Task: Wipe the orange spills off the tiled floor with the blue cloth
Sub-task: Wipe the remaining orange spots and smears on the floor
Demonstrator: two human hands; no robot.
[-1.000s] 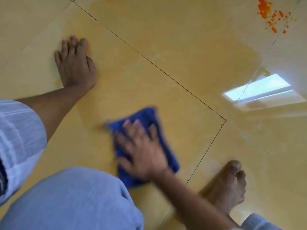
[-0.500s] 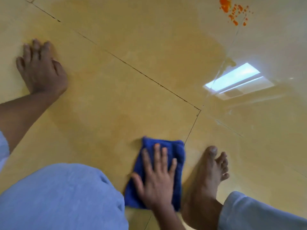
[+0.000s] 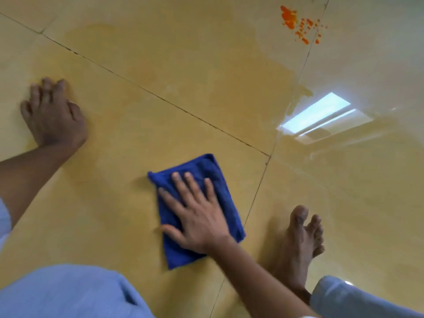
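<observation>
So the right hand (image 3: 199, 222) is flat on the blue cloth (image 3: 197, 207), fingers (image 3: 181, 187) spread and straight, palm pressing the folded cloth down onto the tiled floor (image 3: 160, 65). Not pinching it at all, just pushing. The left hand (image 3: 54, 115) is planted on the tile well off to the side, fingers loosely fanned and a bit bent at the tips, looks like it's propping up body weight. A bare foot (image 3: 300, 237) sits just right of the cloth, past the grout line (image 3: 257, 198).

The catch: the orange spill (image 3: 298, 25) is way up at the far edge, well apart from the cloth, sitting right by a grout joint. The tile around the cloth has a darker, damp-looking patch (can't tell if any orange is left in it).

My take on doing this bit well: keep the palm over the middle of the cloth so the folded edges don't curl under, and finish the near tile in overlapping passes. For the orange blobs I'd lead with a clean face of the cloth and pull inward rather than smear outward, since that joint will probably trap colour.
</observation>
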